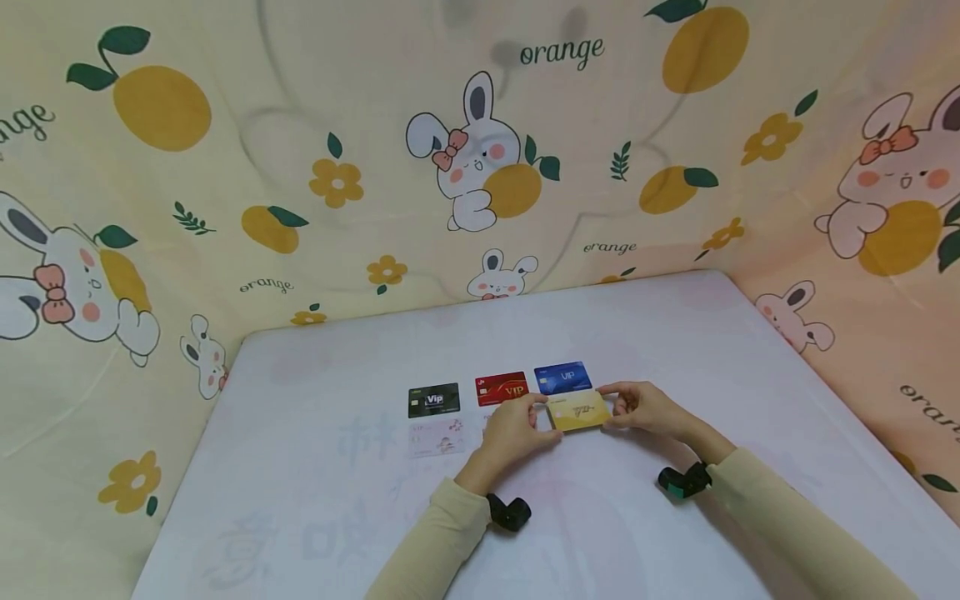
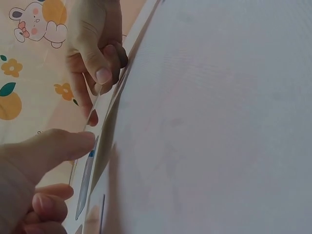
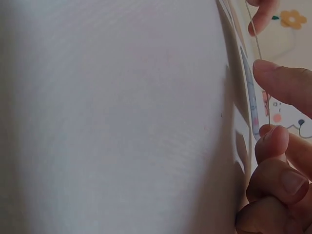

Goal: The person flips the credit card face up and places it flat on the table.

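A gold card (image 1: 579,411) is held between the two hands, just below the blue VIP card (image 1: 563,377) in the head view. My left hand (image 1: 512,435) pinches its left end between thumb and forefinger. At the opposite end, my right hand (image 1: 651,408) grips it the same way. Seen edge-on in the left wrist view, the gold card is a thin line raised off the table, with the right hand (image 2: 95,44) beyond. The left hand partly covers a pale card (image 1: 487,412) under the red VIP card (image 1: 502,389).
Left of the hands, a black Vip card (image 1: 433,401) lies above a pale pink flowered card (image 1: 437,437). A white cloth (image 1: 300,483) with faint marks covers the table. Patterned fabric (image 1: 360,108) with rabbits and oranges hangs behind and at the sides.
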Motion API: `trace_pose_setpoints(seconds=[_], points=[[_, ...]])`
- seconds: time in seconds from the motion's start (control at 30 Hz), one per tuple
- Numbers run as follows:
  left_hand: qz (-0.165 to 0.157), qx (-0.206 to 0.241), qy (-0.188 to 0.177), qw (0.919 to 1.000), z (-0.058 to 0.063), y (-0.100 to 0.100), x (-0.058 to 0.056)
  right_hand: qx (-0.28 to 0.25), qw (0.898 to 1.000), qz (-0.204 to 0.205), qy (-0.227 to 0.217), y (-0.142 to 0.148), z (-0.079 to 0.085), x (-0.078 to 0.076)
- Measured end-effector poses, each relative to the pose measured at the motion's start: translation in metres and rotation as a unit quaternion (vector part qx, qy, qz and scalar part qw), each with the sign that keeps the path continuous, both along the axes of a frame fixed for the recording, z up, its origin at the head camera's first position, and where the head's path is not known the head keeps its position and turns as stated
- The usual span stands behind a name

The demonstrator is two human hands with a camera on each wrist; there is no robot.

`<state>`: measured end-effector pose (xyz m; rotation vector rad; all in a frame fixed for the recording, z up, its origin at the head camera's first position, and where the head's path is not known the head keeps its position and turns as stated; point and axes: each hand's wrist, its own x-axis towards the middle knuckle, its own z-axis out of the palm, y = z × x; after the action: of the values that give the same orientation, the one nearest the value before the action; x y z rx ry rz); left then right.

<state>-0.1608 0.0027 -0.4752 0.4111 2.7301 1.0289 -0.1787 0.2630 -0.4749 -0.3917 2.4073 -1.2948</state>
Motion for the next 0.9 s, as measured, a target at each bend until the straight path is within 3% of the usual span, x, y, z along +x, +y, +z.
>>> trace_pose_setpoints(seconds=[0.6, 0.9], points=[[0.003, -0.049, -0.016, 0.9987, 0.0008, 0.0015, -0.0029, 0.051, 0.999, -0.017, 0.008, -0.0049, -0.0011, -0.0001], [0.005, -0.075, -0.002, 0.9972, 0.0048, 0.0038, 0.0010, 0.067, 0.997, -0.032, 0.024, -0.0083, -0.0030, 0.0012]])
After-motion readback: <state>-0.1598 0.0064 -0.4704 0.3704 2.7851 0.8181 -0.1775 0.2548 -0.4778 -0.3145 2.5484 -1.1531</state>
